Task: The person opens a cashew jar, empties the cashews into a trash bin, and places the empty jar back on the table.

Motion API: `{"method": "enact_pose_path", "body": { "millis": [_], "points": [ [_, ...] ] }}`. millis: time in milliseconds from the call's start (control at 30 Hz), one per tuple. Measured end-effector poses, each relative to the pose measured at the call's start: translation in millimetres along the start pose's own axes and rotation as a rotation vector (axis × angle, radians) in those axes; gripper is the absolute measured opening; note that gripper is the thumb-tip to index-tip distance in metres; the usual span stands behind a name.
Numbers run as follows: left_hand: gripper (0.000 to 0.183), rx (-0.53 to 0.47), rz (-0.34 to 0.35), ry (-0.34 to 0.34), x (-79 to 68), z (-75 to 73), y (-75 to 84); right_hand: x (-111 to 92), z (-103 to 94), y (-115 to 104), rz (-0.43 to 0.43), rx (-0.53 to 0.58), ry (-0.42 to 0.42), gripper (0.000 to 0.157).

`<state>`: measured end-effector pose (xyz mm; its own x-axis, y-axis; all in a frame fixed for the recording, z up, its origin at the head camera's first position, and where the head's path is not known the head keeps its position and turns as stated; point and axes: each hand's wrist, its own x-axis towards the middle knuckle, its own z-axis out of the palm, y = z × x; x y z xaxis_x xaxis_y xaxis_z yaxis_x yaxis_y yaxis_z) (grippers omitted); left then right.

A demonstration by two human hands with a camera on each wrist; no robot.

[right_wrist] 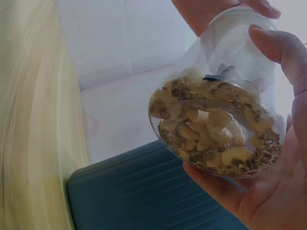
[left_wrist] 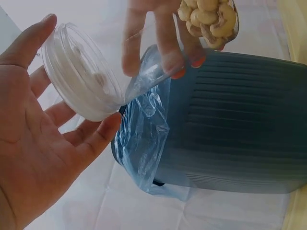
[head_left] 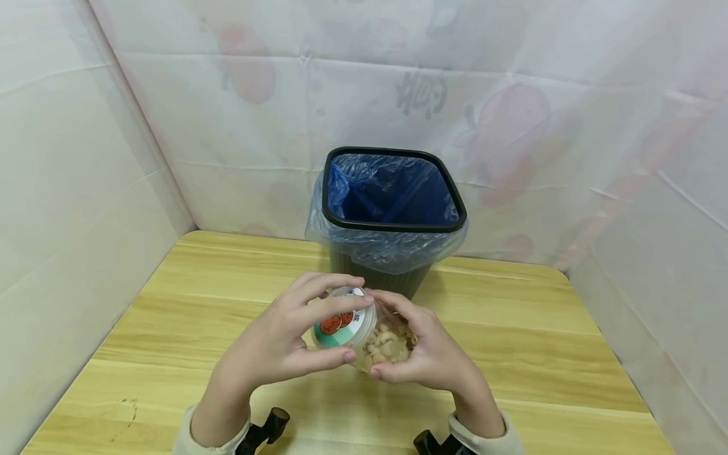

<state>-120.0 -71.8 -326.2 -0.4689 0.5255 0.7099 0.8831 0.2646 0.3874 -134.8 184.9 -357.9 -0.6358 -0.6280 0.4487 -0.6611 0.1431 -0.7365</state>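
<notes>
A clear plastic jar (head_left: 388, 344) of cashew nuts (right_wrist: 211, 129) is held tilted above the table, in front of a bin. My right hand (head_left: 429, 347) grips its body, thumb on the near side and fingers round the far side. On the jar's mouth sits a lid (head_left: 341, 321) with a white and green label showing red fruit. My left hand (head_left: 290, 328) spans this lid, thumb at one edge and fingertips at the opposite edge. Dark crumbs (right_wrist: 182, 91) lie among the nuts at the jar's base.
Behind the hands stands a dark ribbed bin (head_left: 392, 278) with a black rim (head_left: 392, 225), lined with a blue plastic bag (head_left: 392, 249). It stands on a wood-grain table (head_left: 227, 303). Pale printed cloth (head_left: 364, 82) hangs at the back and both sides.
</notes>
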Motion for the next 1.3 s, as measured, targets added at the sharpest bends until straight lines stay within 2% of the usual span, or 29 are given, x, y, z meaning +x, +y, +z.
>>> {"method": "enact_pose_path", "body": {
  "millis": [267,433,533,733,1133,1300],
  "points": [
    [0.053,0.052,-0.075,0.005,-0.8,1.3,0.9,-0.3,2.1,-2.4,0.019,-0.089,0.048,0.094],
    [0.051,0.055,-0.137,0.017,-0.9,2.4,0.9,-0.1,3.6,-4.0,0.030,-0.128,0.079,0.096],
    [0.051,0.052,-0.147,0.026,-0.4,3.4,0.7,0.0,3.9,-3.7,0.027,-0.130,0.088,0.096],
    [0.054,0.045,-0.124,0.031,-0.1,5.0,-0.6,-1.7,2.2,-3.2,0.038,-0.114,0.086,0.095],
    [0.053,-0.042,0.039,0.022,3.4,3.9,-1.5,-3.3,-4.1,0.5,0.049,-0.051,0.007,0.091],
    [0.054,-0.042,0.048,0.026,3.3,4.4,-2.0,-3.8,-5.5,2.1,0.045,-0.029,-0.018,0.092]
  ]
}}
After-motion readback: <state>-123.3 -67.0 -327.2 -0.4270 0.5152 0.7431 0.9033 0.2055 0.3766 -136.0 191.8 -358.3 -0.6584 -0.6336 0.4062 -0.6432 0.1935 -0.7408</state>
